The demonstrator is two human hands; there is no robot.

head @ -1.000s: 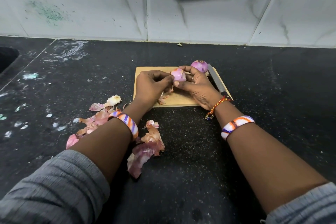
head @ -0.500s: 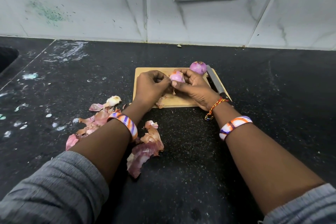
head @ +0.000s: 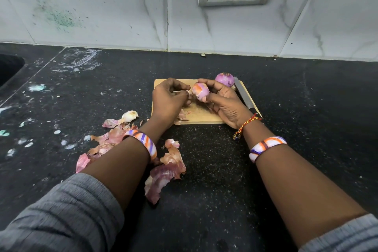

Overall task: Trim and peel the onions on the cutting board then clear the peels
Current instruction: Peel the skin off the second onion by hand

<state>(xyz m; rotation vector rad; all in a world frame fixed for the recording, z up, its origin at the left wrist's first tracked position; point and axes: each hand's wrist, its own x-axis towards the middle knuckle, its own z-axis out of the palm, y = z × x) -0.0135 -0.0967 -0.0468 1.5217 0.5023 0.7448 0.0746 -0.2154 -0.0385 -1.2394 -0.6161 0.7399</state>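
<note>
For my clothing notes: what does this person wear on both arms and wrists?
Both arms have grey ribbed sleeves pushed up the forearm. Each wrist carries a white bangle with orange and purple stripes, left and right. The right wrist also has a red and yellow thread band with small beads.

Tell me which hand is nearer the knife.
Right. The right hand holds an onion just beside the knife at the board's right edge. The left hand is farther off, across the onion, over the board's left part.
</note>
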